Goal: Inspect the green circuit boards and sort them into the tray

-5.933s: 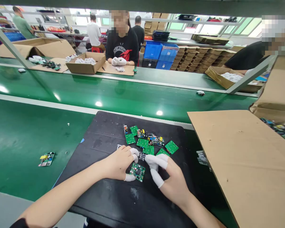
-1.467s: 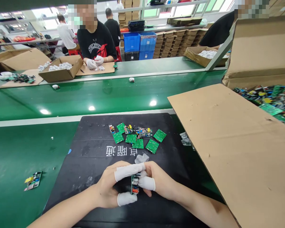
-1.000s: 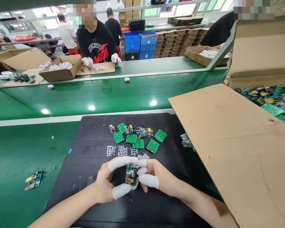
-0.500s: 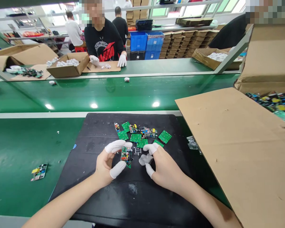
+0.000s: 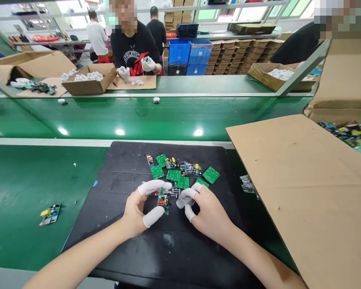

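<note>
My left hand (image 5: 138, 208), with white finger covers, holds a small circuit board (image 5: 163, 200) between thumb and fingers, its parts facing me. To the right, my right hand (image 5: 207, 208) pinches a grey putty-like lump (image 5: 185, 199), which is apart from the board. Both hands are over a black mat (image 5: 132, 257). Just beyond them several green boards (image 5: 173, 175) lie on the mat, some with their component side up.
A cardboard sheet (image 5: 307, 188) slants along the right side, near a box of boards (image 5: 355, 134). One board (image 5: 50, 214) lies on the green surface at left. Across the green belt (image 5: 168, 120), a person (image 5: 135, 48) works beside a box of white pieces (image 5: 88, 82).
My right fingers have closed further on the grey lump. The board in my left hand sits slightly further right in view. The person opposite has raised a hand from the cardboard, now holding something.
</note>
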Demonstrator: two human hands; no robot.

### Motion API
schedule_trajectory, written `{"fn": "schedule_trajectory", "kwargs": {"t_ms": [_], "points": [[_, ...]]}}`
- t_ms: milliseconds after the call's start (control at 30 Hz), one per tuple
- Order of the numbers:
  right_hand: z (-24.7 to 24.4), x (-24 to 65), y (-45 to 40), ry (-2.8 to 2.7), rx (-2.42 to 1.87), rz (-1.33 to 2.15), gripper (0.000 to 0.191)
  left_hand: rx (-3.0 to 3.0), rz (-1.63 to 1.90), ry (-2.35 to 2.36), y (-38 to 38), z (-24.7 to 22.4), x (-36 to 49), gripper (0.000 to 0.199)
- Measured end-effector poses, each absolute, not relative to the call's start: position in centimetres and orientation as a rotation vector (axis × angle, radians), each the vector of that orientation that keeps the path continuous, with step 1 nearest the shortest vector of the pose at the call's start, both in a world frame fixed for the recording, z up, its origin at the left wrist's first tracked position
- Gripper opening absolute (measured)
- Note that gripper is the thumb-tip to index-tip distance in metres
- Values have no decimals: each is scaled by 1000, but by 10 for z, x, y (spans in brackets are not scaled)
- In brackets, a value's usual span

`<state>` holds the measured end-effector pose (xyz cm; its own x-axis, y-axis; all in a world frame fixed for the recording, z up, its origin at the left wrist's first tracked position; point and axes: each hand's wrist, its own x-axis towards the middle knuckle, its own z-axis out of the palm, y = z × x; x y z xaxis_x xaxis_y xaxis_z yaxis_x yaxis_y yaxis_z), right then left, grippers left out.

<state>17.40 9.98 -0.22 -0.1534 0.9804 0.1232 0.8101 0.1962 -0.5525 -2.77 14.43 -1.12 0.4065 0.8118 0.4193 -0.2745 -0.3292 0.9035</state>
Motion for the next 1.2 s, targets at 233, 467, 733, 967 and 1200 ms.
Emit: {"fn": "schedule_trajectory", "kwargs": {"t_ms": [233, 467, 733, 967, 1200], "points": [[1, 179, 101, -1990, -1578, 545, 25, 1516, 1204, 523, 145, -12, -28, 39], [-4, 180, 106, -1994, -1492, 402, 18, 1487, 1187, 538, 146, -14, -29, 39], [-1, 183, 107, -2246, -1398, 21, 22, 1282, 1164, 510, 149, -9, -29, 40], [2, 190, 108, -2186, -1380, 129, 17, 1141, 1155, 369, 151, 2, -24, 42], [1, 183, 102, -1603, -1329, 675, 24, 1367, 1101, 322, 146, -3, -28, 50]]}}
